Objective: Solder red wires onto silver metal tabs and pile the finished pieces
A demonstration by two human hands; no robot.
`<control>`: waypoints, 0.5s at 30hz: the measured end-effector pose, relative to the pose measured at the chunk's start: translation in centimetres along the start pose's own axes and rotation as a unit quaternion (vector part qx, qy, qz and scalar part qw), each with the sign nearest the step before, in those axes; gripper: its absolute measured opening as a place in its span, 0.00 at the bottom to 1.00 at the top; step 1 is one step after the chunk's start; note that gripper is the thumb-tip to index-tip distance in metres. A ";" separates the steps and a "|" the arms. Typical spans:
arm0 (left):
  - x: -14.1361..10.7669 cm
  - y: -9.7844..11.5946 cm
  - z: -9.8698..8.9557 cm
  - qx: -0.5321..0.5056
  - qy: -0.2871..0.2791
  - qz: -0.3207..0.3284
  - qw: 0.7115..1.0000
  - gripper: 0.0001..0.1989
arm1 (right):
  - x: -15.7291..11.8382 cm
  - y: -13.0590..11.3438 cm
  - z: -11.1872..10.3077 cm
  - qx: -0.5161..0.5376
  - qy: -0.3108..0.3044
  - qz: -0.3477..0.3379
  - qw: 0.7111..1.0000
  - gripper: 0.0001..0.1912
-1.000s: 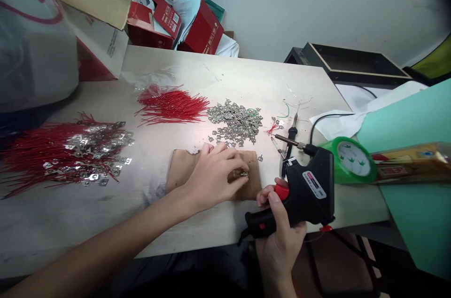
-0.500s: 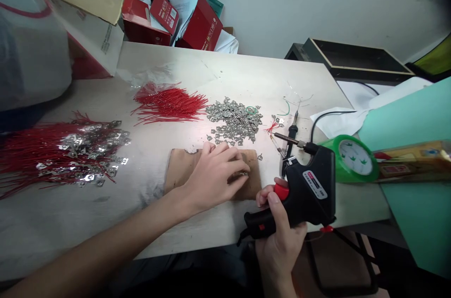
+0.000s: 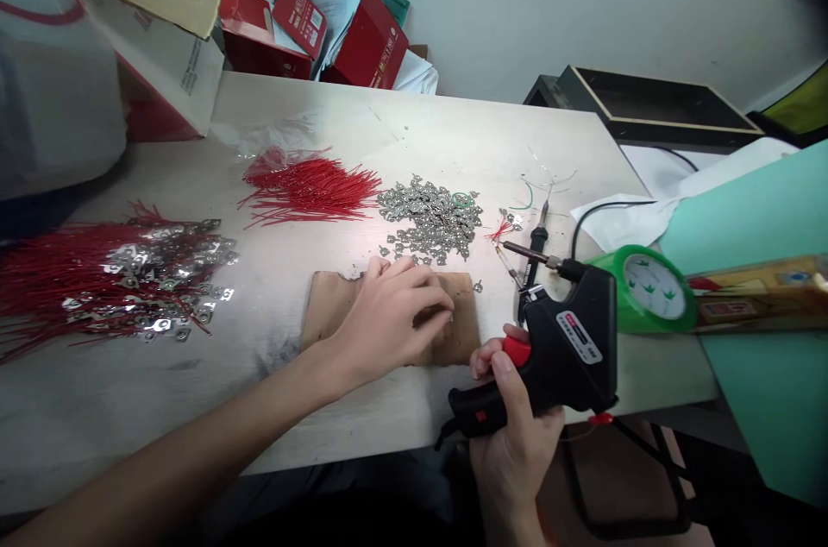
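- Fingers of the left hand (image 3: 394,318) bend over a brown board (image 3: 320,305), thumb and forefinger nearly meeting; whether they pinch a small part, I cannot tell. Those of the right hand (image 3: 517,439) wrap a black soldering gun (image 3: 569,348), one lying at its red trigger (image 3: 516,350).
- Far left, a heap of tabbed red wires (image 3: 155,279) lies well apart from both hands.
- Next comes a bundle of loose red wires (image 3: 316,191), beside some clear plastic (image 3: 278,140).
- Mid-table, the board lies flat under the left hand, just short of the loose metal tabs (image 3: 430,219). Any part is best steadied flat there, gripped by its far edge so fingertips avoid the heat.
- Rightward, the gun's metal tip (image 3: 521,252) points left, near the left fingers but apart. A steady wrist and a light, even trigger squeeze should serve well.
- Close by the tip lies a slim soldering iron (image 3: 536,245); it could snag a careless swing.
- Right of the gun stands green tape (image 3: 653,288).
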State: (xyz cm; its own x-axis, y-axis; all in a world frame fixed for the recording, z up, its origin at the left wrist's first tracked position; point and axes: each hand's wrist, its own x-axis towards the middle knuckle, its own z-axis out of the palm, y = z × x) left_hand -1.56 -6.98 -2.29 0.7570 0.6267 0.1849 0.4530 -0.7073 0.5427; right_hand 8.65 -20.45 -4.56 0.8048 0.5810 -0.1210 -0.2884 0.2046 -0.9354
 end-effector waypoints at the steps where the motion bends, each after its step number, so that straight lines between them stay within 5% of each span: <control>1: 0.0 0.0 0.0 -0.001 0.001 0.000 1.000 0.08 | 0.0 0.0 0.0 0.001 -0.001 0.000 1.000 0.13; 15: 0.0 0.0 0.4 0.026 0.002 0.012 1.000 0.09 | 0.0 -0.1 0.1 0.001 0.000 0.002 1.000 0.12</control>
State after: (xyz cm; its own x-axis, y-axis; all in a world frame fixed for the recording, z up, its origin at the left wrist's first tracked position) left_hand -1.41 -7.15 -2.56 0.7660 0.6104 0.2014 0.4588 -0.7386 0.4939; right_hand 8.60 -20.40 -4.40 0.8034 0.5824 -0.1240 -0.2927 0.2048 -0.9340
